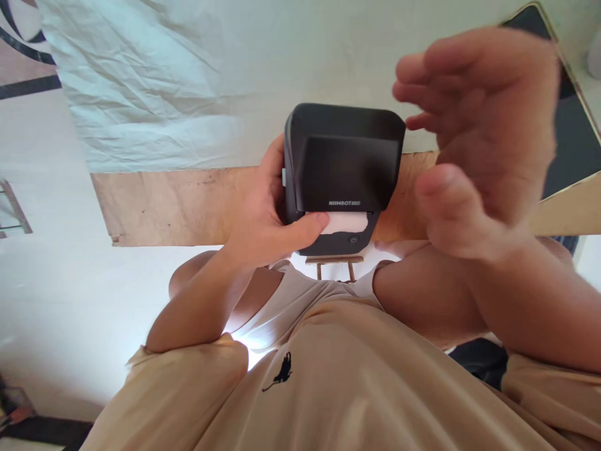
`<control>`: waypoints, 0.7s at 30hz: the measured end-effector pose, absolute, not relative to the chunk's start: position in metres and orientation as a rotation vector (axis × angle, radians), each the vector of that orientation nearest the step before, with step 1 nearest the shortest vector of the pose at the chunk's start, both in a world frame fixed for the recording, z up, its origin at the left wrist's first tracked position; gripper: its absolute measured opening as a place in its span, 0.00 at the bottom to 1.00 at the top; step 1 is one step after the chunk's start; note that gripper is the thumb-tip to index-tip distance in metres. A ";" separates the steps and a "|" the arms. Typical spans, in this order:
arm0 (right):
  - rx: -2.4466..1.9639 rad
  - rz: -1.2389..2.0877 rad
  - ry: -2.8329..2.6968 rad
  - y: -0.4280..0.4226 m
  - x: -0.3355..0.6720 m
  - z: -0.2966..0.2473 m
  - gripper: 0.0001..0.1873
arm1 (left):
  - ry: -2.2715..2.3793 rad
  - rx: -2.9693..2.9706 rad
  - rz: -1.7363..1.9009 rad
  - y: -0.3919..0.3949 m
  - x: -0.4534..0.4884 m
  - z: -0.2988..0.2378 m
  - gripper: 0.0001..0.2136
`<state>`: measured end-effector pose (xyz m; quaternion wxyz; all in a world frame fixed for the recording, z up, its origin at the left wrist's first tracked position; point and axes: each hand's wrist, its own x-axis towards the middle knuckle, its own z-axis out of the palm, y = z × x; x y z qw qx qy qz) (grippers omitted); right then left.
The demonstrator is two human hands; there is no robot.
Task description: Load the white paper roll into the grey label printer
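A black label printer [352, 166] marked NIIMBOT is held up over the table edge. A white label [345, 223] sticks out of its front slot, above the round power button. My left hand [270, 216] grips the printer's left side, its thumb lying on the label. To the right of the printer my right hand [483, 125] is raised, palm turned inward and fingers stretched out, with nothing in it. Its fingertips come near the printer's upper right corner in the picture; I cannot tell whether they touch.
A pale crumpled sheet [141, 94] covers the table, leaving a bare wooden edge [164, 207] along the front. At the right lies a dark flat panel [575, 138] with a light rim, partly behind my right hand. A small wooden stool [334, 260] shows below the printer.
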<state>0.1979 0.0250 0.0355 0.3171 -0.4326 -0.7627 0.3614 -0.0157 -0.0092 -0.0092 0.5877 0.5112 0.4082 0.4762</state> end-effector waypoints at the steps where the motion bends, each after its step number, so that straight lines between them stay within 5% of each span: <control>1: -1.090 0.949 -2.044 0.026 0.198 0.030 0.28 | 0.948 1.190 1.100 -0.009 -0.016 -0.008 0.29; 11: -1.016 0.911 -2.255 0.033 0.196 0.008 0.33 | 0.959 0.886 1.158 -0.014 -0.001 -0.005 0.15; 21: -1.029 0.815 -2.288 0.034 0.197 0.009 0.33 | 0.881 0.805 0.966 -0.010 -0.012 0.010 0.19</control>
